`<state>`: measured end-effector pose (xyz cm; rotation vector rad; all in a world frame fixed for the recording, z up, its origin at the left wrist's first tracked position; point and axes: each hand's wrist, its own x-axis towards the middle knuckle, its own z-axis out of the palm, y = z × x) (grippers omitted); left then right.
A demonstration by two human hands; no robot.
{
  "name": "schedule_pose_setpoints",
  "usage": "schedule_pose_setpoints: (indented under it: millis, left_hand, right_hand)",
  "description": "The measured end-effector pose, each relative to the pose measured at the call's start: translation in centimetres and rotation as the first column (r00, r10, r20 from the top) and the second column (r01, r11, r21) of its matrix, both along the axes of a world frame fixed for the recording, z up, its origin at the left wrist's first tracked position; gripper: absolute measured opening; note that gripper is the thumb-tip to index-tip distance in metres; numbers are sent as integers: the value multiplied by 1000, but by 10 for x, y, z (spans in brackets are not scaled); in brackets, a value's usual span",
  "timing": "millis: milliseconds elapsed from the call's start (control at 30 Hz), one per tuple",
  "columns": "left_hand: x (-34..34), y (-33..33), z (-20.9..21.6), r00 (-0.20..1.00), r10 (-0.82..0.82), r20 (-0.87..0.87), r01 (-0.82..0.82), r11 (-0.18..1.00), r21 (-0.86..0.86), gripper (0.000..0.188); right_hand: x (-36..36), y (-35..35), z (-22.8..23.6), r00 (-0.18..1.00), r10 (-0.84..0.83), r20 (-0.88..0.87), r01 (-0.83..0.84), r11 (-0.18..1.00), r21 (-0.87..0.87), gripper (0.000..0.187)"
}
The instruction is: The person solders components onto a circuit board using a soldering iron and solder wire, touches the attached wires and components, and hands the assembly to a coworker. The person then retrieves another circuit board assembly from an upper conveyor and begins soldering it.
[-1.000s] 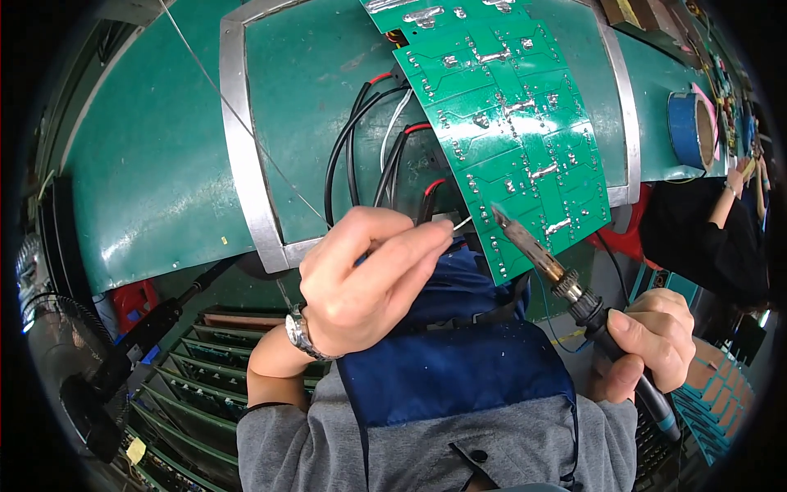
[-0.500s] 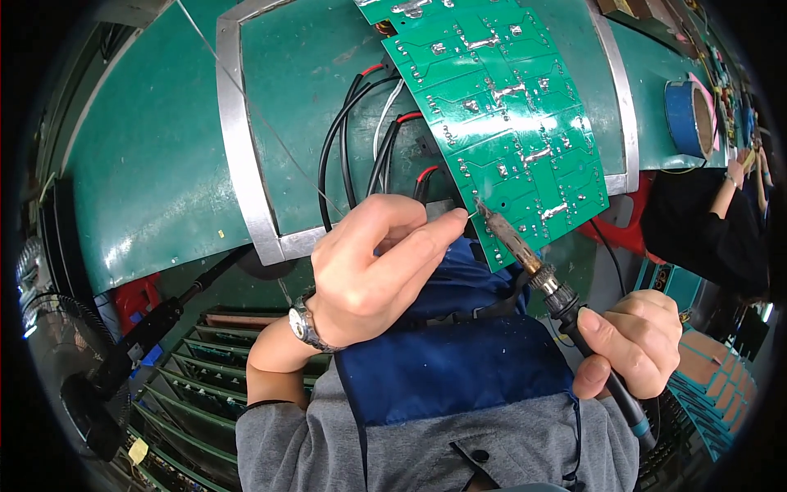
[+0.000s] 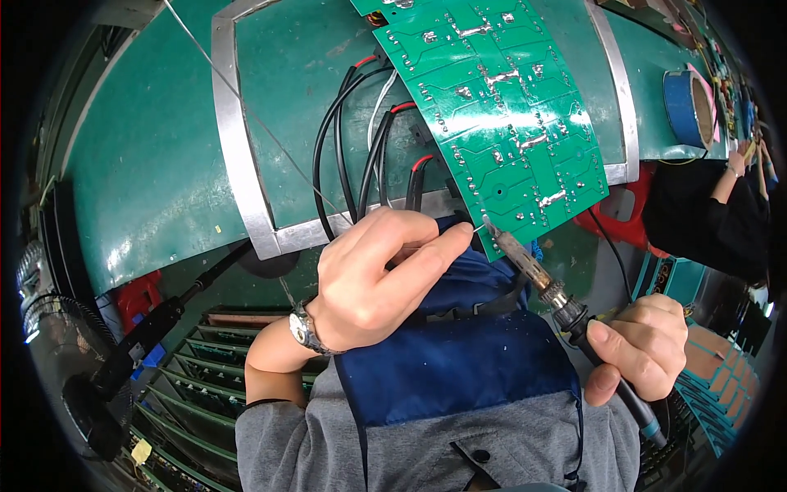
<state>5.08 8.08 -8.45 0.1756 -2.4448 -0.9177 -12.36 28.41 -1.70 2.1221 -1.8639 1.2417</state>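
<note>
A green circuit board (image 3: 512, 102), solder side up, hangs over the near edge of the bench. My left hand (image 3: 373, 283) is closed in a pinch on a thin solder wire (image 3: 254, 116). The wire's short free end pokes out past the fingertips to the board's near left edge. My right hand (image 3: 643, 348) grips the handle of a soldering iron (image 3: 548, 287). The iron's tip is at the pins near the board's lower left corner, close to the wire end; whether they touch is hard to see. Shiny solder patches dot the board.
Black cables (image 3: 340, 152) with red ends come out from under the board's left side. A metal frame (image 3: 238, 156) is set on the green bench. A blue tape roll (image 3: 680, 111) stands at right. Racked boards (image 3: 213, 373) are at lower left; another person's arm (image 3: 725, 184) shows far right.
The iron's tip and my left hand with the solder wire have moved slightly toward me along the board's left edge. The board has shifted a little away and left.
</note>
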Motion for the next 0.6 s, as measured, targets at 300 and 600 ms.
schedule_pose_setpoints:
  millis: [300,600]
  left_hand:
    - [0,-3,5,1000,-11,12,12,999,-31,31]
    - [15,20,8,999,-1,34,-8,968,251,22]
  right_hand:
    - [8,2,-1,999,-49,-20,49,999,-11,33]
    - [6,19,1,999,-31,39,32,999,-25,30]
